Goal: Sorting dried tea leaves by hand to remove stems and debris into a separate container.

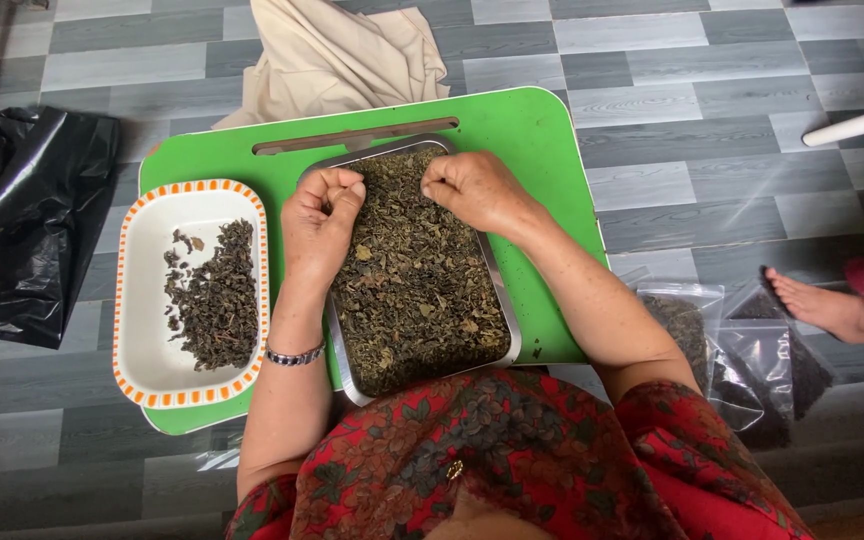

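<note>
Both hands, left hand (319, 222) and right hand (474, 188), pinched fingers together, apparently on bits, over the leaf-filled rectangular steel tray (505, 318); careless flicks might scatter the dried dark-green leaves (417, 290) onto the green plastic surface (542, 150).

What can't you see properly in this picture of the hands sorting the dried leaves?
Head view only:
- Left hand: fingers curled in, so whatever the grip holds is hidden.
- Right hand: fingertips pinched over the dried leaves, contents too small to tell.
- Metal tray: near edge covered by the red floral clothing.
- Clear bags: dark contents unclear through the plastic.
- Foot: its owner is cut off at the right edge.
</note>
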